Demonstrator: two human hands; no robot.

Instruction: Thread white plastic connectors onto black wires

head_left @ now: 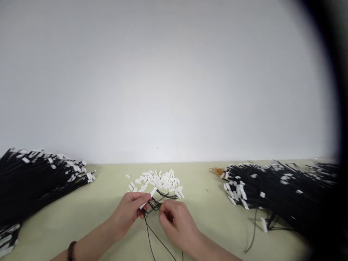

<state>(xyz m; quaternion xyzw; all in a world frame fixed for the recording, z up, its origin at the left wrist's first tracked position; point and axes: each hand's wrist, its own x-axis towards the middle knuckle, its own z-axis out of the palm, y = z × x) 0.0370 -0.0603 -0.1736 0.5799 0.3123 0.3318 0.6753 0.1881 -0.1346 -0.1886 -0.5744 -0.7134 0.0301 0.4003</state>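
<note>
Right hand (178, 219): fingers curled beside the black wires (155, 206); cannot tell whether it pinches one.
Left hand (130, 210): thumb and fingers pinching a long white piece (153, 191).
Handling: best to steady the piece and keep wires untangled.
Beyond: small white blocks (160, 178) heaped on the desk (108, 192).

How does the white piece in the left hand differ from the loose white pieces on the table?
The held piece is pinched in the left hand; the loose pieces lie scattered on the table. The held piece looks longer than the loose pieces. All are white and narrow.
</note>
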